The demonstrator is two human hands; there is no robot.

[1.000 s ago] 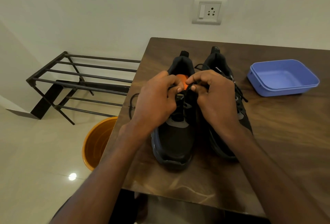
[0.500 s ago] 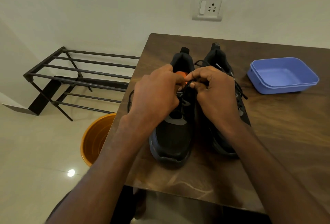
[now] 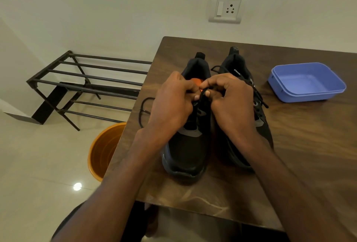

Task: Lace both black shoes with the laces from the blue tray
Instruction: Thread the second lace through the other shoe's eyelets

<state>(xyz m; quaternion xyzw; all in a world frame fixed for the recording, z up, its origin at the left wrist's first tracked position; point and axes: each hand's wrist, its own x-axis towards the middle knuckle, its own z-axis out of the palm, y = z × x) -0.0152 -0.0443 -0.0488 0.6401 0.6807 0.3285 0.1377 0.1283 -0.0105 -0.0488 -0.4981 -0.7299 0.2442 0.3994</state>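
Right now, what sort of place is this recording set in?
Probably a room in a home: a metal shoe rack against the wall, a wall socket, and a small wooden table on tiled floor.

Two black shoes stand side by side on one wooden table [image 3: 301,145]: the left shoe [image 3: 185,151] and the right shoe [image 3: 264,129]. Two hands work over them, the left hand [image 3: 172,106] and the right hand [image 3: 233,104], and one blue tray [image 3: 307,82] sits on the table. Off the table there is one orange bucket [image 3: 104,149], one black metal rack [image 3: 87,85] and one wall socket [image 3: 228,8].
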